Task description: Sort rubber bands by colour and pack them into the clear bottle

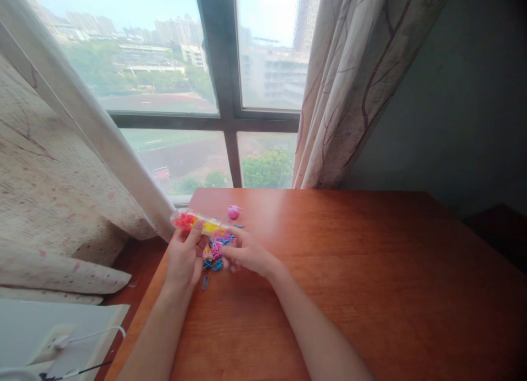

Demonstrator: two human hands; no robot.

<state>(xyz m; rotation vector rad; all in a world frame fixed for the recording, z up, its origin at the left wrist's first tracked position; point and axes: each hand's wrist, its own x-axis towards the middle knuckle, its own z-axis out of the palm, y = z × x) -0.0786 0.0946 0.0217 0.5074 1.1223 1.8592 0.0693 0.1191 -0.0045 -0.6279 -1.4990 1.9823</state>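
Observation:
A clear plastic tube lies nearly level in my left hand, whose thumb and fingers are closed around it. Red pieces fill its rounded left end, with yellow and some pink towards the right. My right hand is at the tube's right end, index finger touching it. Its other fingers curl over the pile, and whatever they may hold is hidden. Below the tube lies a pile of small plastic stitch markers in blue, pink and yellow, partly covered by my hands. One blue stitch marker sits apart, nearer me.
A round pink cap rests on the wooden table beyond the tube. The table's left edge is close to my left arm. Behind stands a window between patterned curtains. A wall socket with a white cable is low at left.

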